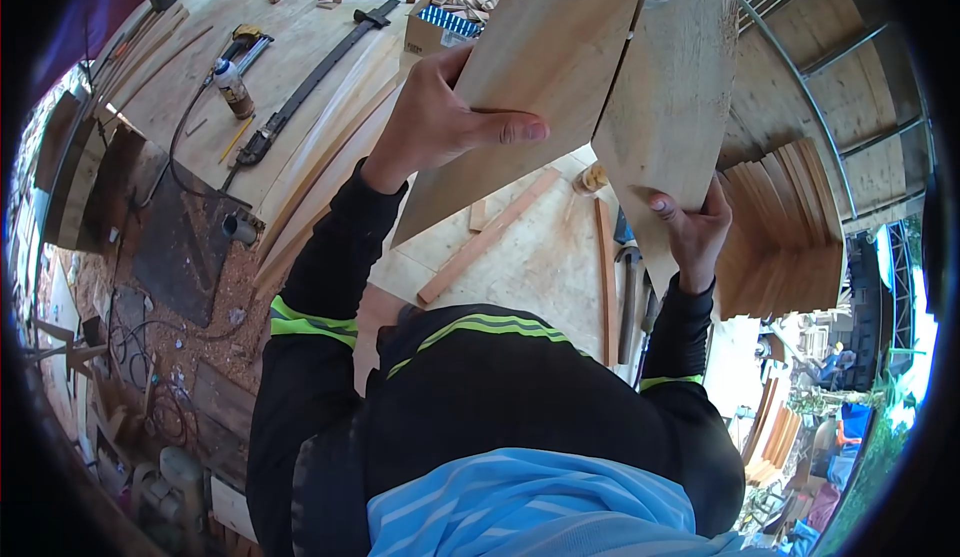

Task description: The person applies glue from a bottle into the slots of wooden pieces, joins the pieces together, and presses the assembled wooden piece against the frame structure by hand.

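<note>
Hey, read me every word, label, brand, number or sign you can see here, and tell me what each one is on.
No text can be read with certainty.
Bottle on the worktop: label too small and blurred to read.
Cardboard box: faint marks near its base, too small to read.
Left wooden board and right wooden board: no lettering I can make out.

Boards [540, 62] hovering over the table [550, 267], strip [490, 240] lying beneath them, hammer [628, 307] resting right, stacked panels [778, 242] sitting farther right, clamp [314, 81] lying left, bottle [233, 89] sitting left of the clamp, box [422, 34] holding offcuts [470, 0] beyond.
</note>
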